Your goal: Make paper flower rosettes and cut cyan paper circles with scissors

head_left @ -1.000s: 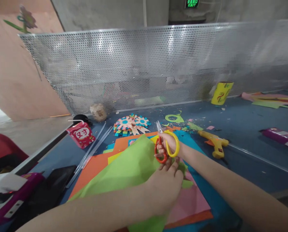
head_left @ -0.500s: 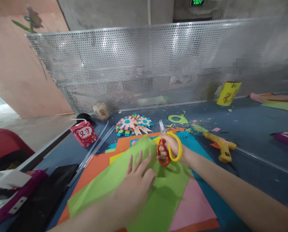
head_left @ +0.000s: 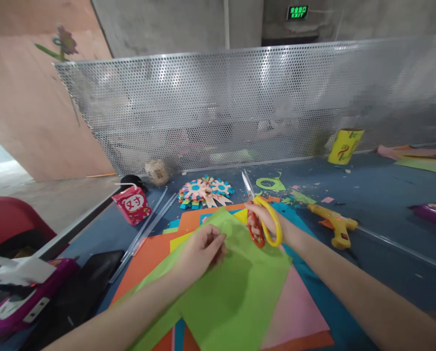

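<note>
A light green sheet of paper or felt lies over a stack of coloured sheets in front of me. My left hand is closed at the sheet's upper left part, thumb and fingertips pinched together on it. The fingertips are partly hidden. In my right hand is a pair of scissors with one red and one yellow handle loop. Their blades point away from me, close together, above the far edge of the stack. Beneath the green sheet show orange, pink, yellow and blue sheets.
Layered paper rosettes lie beyond the stack. Right of it are a yellow glue gun and green scraps. On the left stand a red drink carton, clear sticks and a purple power strip. A perforated metal screen closes the back.
My left hand has gone from spread fingers to a pinch on the green sheet, whose left part has shifted. The scissors have moved slightly right, still in my right hand.
</note>
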`<state>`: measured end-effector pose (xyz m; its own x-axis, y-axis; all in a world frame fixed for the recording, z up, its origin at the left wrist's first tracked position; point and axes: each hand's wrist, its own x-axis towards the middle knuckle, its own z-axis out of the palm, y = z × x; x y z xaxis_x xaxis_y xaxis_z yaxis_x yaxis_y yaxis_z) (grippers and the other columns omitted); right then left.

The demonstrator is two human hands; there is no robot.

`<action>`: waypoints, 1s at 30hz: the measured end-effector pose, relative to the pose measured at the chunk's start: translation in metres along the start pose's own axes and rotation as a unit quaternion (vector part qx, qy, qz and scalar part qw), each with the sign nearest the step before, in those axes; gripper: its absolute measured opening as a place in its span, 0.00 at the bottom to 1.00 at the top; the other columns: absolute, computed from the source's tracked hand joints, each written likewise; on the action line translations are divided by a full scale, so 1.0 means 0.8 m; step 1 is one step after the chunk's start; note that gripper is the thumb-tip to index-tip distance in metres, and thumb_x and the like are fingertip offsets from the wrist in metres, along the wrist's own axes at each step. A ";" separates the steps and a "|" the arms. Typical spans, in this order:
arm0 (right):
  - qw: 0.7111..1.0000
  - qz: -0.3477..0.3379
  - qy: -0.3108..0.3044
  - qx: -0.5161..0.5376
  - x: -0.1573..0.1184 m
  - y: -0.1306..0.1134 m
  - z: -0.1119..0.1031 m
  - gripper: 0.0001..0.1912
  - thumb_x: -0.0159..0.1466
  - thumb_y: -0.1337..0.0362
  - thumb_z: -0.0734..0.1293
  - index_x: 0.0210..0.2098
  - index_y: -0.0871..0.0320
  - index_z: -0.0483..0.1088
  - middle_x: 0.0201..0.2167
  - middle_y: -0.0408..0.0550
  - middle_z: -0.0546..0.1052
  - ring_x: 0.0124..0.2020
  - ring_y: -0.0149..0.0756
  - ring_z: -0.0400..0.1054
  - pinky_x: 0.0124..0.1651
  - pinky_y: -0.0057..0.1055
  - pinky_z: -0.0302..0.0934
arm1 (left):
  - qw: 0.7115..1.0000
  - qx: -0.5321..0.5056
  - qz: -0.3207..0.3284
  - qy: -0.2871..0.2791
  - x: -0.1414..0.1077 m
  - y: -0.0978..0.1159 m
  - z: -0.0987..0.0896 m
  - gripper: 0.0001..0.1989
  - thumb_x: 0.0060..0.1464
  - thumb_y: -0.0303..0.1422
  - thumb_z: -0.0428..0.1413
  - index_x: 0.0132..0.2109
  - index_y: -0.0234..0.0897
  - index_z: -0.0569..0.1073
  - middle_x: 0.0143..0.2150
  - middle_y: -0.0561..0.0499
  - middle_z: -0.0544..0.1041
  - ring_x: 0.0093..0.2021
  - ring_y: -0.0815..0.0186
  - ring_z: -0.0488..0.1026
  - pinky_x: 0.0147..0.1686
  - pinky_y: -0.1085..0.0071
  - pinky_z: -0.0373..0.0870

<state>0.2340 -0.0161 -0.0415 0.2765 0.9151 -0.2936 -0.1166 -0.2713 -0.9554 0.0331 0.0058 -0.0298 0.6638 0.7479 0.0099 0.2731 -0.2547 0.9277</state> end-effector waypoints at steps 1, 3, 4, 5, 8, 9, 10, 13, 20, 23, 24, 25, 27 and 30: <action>0.998 -0.021 0.035 -0.044 -0.002 -0.003 -0.004 0.16 0.67 0.57 0.64 0.50 0.59 0.66 0.45 0.50 0.72 0.38 0.37 0.70 0.38 0.38 0.69 | 1.000 0.004 0.008 0.011 0.006 -0.005 0.001 0.12 0.58 0.39 0.48 0.30 0.39 0.60 0.23 0.55 0.69 0.20 0.71 0.63 0.22 0.74 0.61; 0.983 -0.056 0.105 -0.137 -0.006 -0.009 -0.014 0.15 0.67 0.58 0.64 0.50 0.58 0.66 0.46 0.50 0.71 0.40 0.38 0.70 0.40 0.40 0.69 | 0.999 0.010 0.024 0.020 0.006 -0.013 0.004 0.11 0.57 0.38 0.50 0.29 0.39 0.62 0.23 0.55 0.70 0.23 0.69 0.65 0.26 0.73 0.61; 0.972 -0.065 0.135 -0.182 -0.007 -0.011 -0.019 0.15 0.66 0.58 0.65 0.50 0.58 0.66 0.47 0.50 0.71 0.42 0.39 0.69 0.42 0.41 0.68 | 0.999 0.010 0.029 0.019 0.003 -0.014 0.007 0.10 0.56 0.38 0.51 0.29 0.39 0.63 0.23 0.55 0.70 0.24 0.68 0.66 0.27 0.72 0.62; 0.959 -0.068 0.160 -0.223 -0.007 -0.013 -0.024 0.15 0.66 0.59 0.65 0.51 0.57 0.66 0.48 0.51 0.71 0.43 0.40 0.69 0.43 0.42 0.68 | 0.999 0.009 0.032 0.016 -0.001 -0.015 0.009 0.10 0.55 0.38 0.52 0.29 0.39 0.63 0.23 0.55 0.71 0.25 0.68 0.67 0.28 0.72 0.62; 0.923 -0.063 0.202 -0.322 -0.003 -0.013 -0.034 0.16 0.65 0.60 0.66 0.51 0.59 0.66 0.48 0.51 0.71 0.44 0.41 0.69 0.45 0.43 0.67 | 1.000 -0.006 0.019 0.016 -0.008 -0.015 0.013 0.10 0.54 0.39 0.53 0.28 0.39 0.64 0.23 0.54 0.71 0.24 0.68 0.66 0.27 0.71 0.61; 0.912 -0.063 0.207 -0.348 -0.001 -0.011 -0.034 0.16 0.65 0.60 0.66 0.51 0.59 0.66 0.48 0.51 0.71 0.44 0.41 0.69 0.45 0.44 0.67 | 1.000 -0.014 0.010 0.020 -0.007 -0.015 0.013 0.11 0.54 0.39 0.53 0.28 0.39 0.64 0.22 0.55 0.70 0.22 0.68 0.65 0.25 0.72 0.61; 0.902 -0.065 0.210 -0.372 0.000 -0.010 -0.034 0.16 0.65 0.60 0.66 0.51 0.59 0.66 0.49 0.51 0.71 0.46 0.42 0.68 0.47 0.45 0.66 | 0.999 -0.023 0.001 0.024 -0.005 -0.016 0.013 0.12 0.54 0.40 0.53 0.28 0.39 0.64 0.21 0.55 0.69 0.20 0.70 0.63 0.23 0.73 0.59; 0.874 -0.106 0.205 -0.428 -0.004 -0.010 -0.023 0.15 0.64 0.61 0.67 0.50 0.57 0.68 0.55 0.52 0.67 0.53 0.47 0.63 0.54 0.52 0.60 | 0.998 -0.055 -0.018 0.029 0.004 -0.021 0.009 0.14 0.53 0.43 0.52 0.28 0.37 0.64 0.18 0.58 0.65 0.16 0.73 0.60 0.19 0.74 0.57; 0.899 -0.232 -0.027 -0.370 -0.042 -0.016 0.017 0.06 0.65 0.64 0.67 0.41 0.59 0.71 0.42 0.47 0.75 0.44 0.38 0.70 0.50 0.44 0.64 | 0.992 -0.111 0.016 0.057 0.006 -0.020 0.010 0.13 0.53 0.39 0.51 0.40 0.40 0.56 0.27 0.57 0.70 0.20 0.72 0.65 0.19 0.75 0.63; 0.915 -0.226 -0.078 -0.324 -0.045 -0.013 0.024 0.03 0.65 0.66 0.66 0.38 0.60 0.72 0.38 0.45 0.76 0.41 0.37 0.71 0.48 0.42 0.65 | 0.994 -0.087 0.046 0.047 -0.001 -0.017 0.013 0.10 0.56 0.36 0.50 0.38 0.41 0.55 0.26 0.59 0.68 0.21 0.72 0.66 0.21 0.75 0.64; 0.918 -0.224 -0.086 -0.315 -0.045 -0.012 0.024 0.03 0.65 0.66 0.66 0.35 0.60 0.72 0.36 0.44 0.76 0.40 0.36 0.71 0.48 0.42 0.65 | 0.995 -0.072 0.057 0.045 -0.003 -0.017 0.014 0.08 0.56 0.35 0.50 0.37 0.41 0.56 0.26 0.58 0.68 0.22 0.71 0.67 0.22 0.74 0.64; 0.922 -0.220 -0.088 -0.308 -0.043 -0.010 0.023 0.05 0.65 0.66 0.66 0.33 0.60 0.71 0.33 0.43 0.76 0.38 0.36 0.71 0.46 0.40 0.65 | 0.995 -0.053 0.068 0.050 -0.005 -0.017 0.014 0.07 0.56 0.34 0.50 0.37 0.40 0.57 0.27 0.57 0.67 0.23 0.71 0.67 0.23 0.73 0.65; 0.930 -0.208 -0.080 -0.291 -0.040 -0.007 0.021 0.09 0.64 0.65 0.66 0.28 0.60 0.69 0.27 0.40 0.73 0.32 0.33 0.69 0.39 0.36 0.65 | 0.993 -0.007 0.091 0.081 -0.008 -0.019 0.013 0.06 0.55 0.32 0.51 0.38 0.40 0.60 0.31 0.54 0.68 0.27 0.69 0.67 0.27 0.70 0.66; 0.944 -0.198 -0.052 -0.258 -0.037 -0.002 0.019 0.13 0.62 0.59 0.66 0.25 0.58 0.64 0.21 0.37 0.66 0.24 0.30 0.62 0.28 0.29 0.58 | 0.978 0.066 0.146 0.136 -0.010 -0.023 0.010 0.11 0.50 0.30 0.57 0.40 0.39 0.63 0.41 0.48 0.70 0.39 0.62 0.69 0.38 0.63 0.66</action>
<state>0.2114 -0.0384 -0.0305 0.1037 0.9922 0.0685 0.4635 0.0127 -0.8860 0.0283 -0.0001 -0.0495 0.5221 0.7621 0.3829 0.1991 -0.5455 0.8141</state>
